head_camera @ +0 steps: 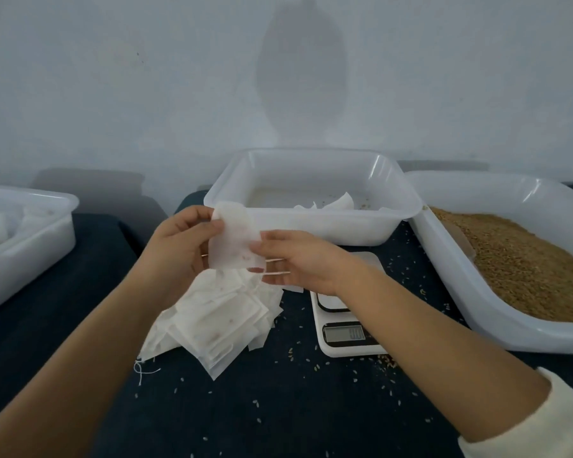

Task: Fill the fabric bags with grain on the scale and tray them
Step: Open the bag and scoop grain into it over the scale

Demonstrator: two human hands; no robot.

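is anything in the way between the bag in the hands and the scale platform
Only the right hand and forearm themselves: they reach across above the scale and hide much of its platform. The fabric bag, pinched by the left hand too, hangs above the pile of empty bags, left of the scale. Nothing else visible lies between.

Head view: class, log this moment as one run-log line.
step: opening bag | left hand: pinches bag | right hand: pinches bag | scale: bare | grain tray: right

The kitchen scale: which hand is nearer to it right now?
Right. The right hand hovers above the far end of the kitchen scale, pinching the fabric bag; the left hand holds the bag's other edge, above the bag pile.
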